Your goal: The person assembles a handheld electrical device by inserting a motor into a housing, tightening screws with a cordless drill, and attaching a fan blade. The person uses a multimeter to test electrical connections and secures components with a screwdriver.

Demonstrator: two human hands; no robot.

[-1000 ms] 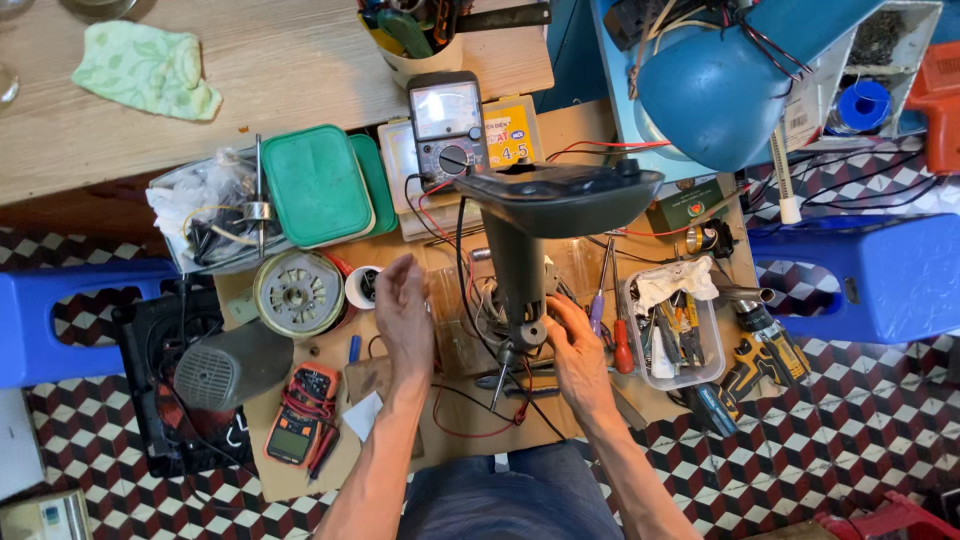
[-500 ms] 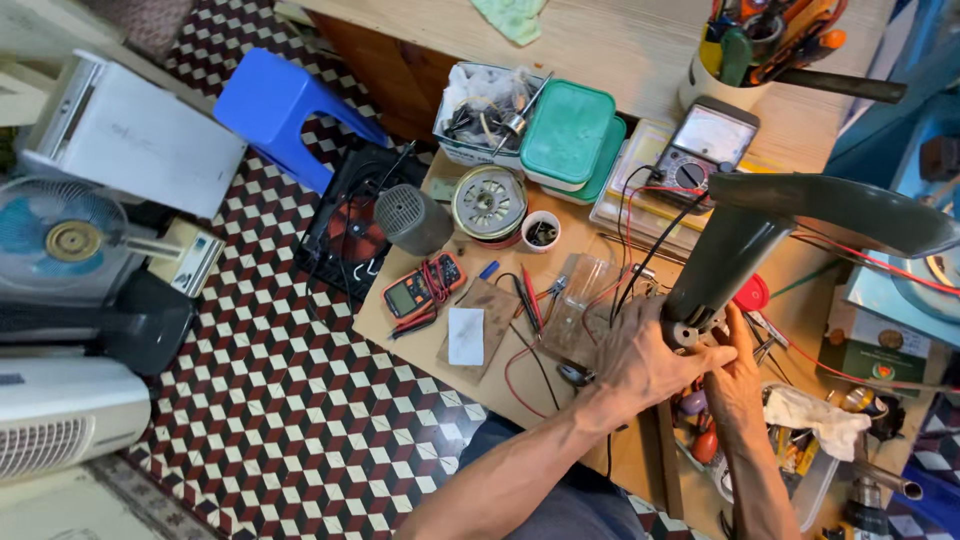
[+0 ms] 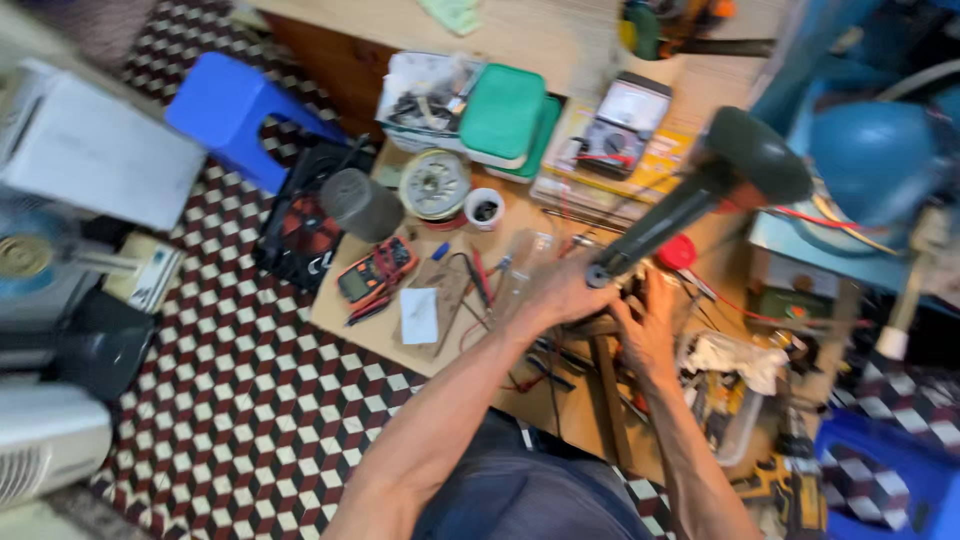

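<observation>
**Fingers at the foot of the dark stand**

Fingers of my left hand [image 3: 563,293] curl around the lower end of the dark stand arm [image 3: 655,232], where it meets the wooden workbench [image 3: 345,322]; motion blur hides whether they grip tightly. My right hand [image 3: 650,325] lies just beside it, fingers pressed together and pointing up toward the same joint, touching the parts there. From my fingers the arm's long axis runs up and to the right, ending in a rounded dark head [image 3: 760,155]. Left of my hands lie a white card [image 3: 419,315] and a red multimeter [image 3: 377,270]. Farther off sit a green lidded box [image 3: 503,112] and a blue stool [image 3: 235,110].
</observation>
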